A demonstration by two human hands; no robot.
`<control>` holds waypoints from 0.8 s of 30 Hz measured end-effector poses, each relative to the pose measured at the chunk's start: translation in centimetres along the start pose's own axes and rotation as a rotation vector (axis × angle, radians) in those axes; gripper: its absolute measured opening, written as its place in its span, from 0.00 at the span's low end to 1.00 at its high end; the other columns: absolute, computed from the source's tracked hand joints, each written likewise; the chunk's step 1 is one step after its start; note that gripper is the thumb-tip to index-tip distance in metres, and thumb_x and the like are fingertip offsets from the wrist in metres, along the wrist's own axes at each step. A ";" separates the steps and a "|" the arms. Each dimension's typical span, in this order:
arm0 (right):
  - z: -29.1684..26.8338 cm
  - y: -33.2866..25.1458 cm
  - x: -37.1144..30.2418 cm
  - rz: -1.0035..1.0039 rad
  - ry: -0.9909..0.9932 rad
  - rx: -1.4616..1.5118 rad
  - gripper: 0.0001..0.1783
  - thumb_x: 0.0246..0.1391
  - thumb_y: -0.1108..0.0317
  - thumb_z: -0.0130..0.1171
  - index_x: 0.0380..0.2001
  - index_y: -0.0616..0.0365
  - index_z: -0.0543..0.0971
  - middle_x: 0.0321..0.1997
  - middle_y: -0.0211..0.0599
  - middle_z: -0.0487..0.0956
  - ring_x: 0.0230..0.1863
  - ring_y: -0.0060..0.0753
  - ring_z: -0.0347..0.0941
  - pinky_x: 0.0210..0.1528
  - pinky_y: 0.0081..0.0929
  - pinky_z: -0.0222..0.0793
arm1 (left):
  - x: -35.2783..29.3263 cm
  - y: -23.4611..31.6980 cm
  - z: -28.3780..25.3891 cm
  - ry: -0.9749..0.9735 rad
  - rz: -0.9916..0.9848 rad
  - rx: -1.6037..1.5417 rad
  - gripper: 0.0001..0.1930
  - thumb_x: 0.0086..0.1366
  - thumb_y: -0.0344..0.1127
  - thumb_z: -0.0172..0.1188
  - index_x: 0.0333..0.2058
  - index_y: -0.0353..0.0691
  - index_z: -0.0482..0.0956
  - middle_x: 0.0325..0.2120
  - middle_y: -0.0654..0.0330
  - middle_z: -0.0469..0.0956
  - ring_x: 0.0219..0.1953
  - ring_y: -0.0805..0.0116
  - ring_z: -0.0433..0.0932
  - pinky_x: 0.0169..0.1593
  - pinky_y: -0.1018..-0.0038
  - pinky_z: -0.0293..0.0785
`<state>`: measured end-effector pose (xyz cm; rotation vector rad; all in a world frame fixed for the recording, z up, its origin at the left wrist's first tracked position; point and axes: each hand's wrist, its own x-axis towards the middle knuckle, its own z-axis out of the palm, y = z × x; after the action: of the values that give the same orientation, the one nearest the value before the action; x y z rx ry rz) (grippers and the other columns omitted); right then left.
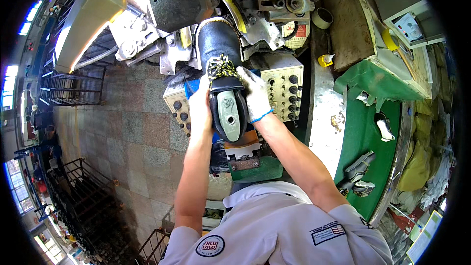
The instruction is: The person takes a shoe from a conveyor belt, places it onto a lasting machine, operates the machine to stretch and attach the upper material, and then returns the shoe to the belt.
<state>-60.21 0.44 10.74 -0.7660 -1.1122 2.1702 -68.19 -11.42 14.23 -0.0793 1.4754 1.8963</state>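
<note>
While I look down from the head camera, I start at the far left, where black metal racks (73, 88) stand on a tiled floor (142, 137) of grey and reddish squares. Above them a pale metal cover (88, 14) of the big machine (171, 0) slopes toward me.

Next comes my left hand (200, 110). It is bare, and it is wrapped around the left side of the boot (222, 68), at the heel end. The boot is in the middle of the view, held upside-down-looking between both hands, with its toe pushed into the jaws of the machine. Its upper is dark, grained leather with a rounded toe, and yellow-and-black laces (221, 67) cross it in the middle. At the open end near me I see a grey plastic last (229, 114) inside it, with some handwritten marks on it.

My right hand (255, 95) wears a dirty white glove with a blue cuff, and it is pressed on the right side of the boot, opposite the left hand. So both hands are clamped on the boot, one on each side.

Just right of the glove is a beige control panel (284, 91) with rows of black knobs. Further right there is a roll of tape (322, 18), a small yellow bottle (325, 60), and a green table (363, 137) with grey shoe parts (360, 172) lying on it.
</note>
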 end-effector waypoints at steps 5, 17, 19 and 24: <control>-0.4 0.0 0.6 -0.176 -0.059 -0.338 0.18 0.66 0.65 0.56 0.54 0.64 0.80 0.52 0.46 0.82 0.50 0.30 0.78 0.57 0.28 0.72 | 0.3 -1.4 0.0 -0.046 -0.156 -0.159 0.30 0.73 0.62 0.48 0.57 0.42 0.75 0.48 0.57 0.82 0.45 0.64 0.82 0.49 0.66 0.79; -0.2 0.7 0.4 -0.128 0.022 -0.175 0.21 0.64 0.57 0.60 0.43 0.69 0.83 0.39 0.35 0.85 0.38 0.22 0.75 0.45 0.24 0.72 | 1.3 -2.9 -0.6 -0.082 -0.032 -0.027 0.30 0.76 0.59 0.43 0.50 0.37 0.80 0.41 0.56 0.84 0.39 0.68 0.83 0.46 0.71 0.79; -1.3 2.4 0.8 -0.163 0.031 -0.323 0.22 0.65 0.55 0.59 0.41 0.69 0.84 0.37 0.33 0.85 0.36 0.21 0.74 0.43 0.25 0.71 | 1.6 -3.6 -1.1 -0.096 0.057 0.039 0.29 0.77 0.56 0.42 0.47 0.35 0.81 0.38 0.60 0.83 0.36 0.73 0.81 0.44 0.74 0.77; 0.3 2.1 0.4 -0.059 0.082 -0.231 0.24 0.65 0.52 0.58 0.38 0.68 0.84 0.32 0.35 0.83 0.34 0.20 0.71 0.40 0.25 0.70 | 2.3 -4.3 -1.7 -0.143 0.227 0.015 0.24 0.79 0.49 0.42 0.46 0.34 0.81 0.38 0.63 0.82 0.37 0.78 0.77 0.44 0.77 0.73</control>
<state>-61.15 -0.41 9.05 -0.9027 -1.3409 1.9649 -68.11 -11.39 9.08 0.2357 1.4509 2.0227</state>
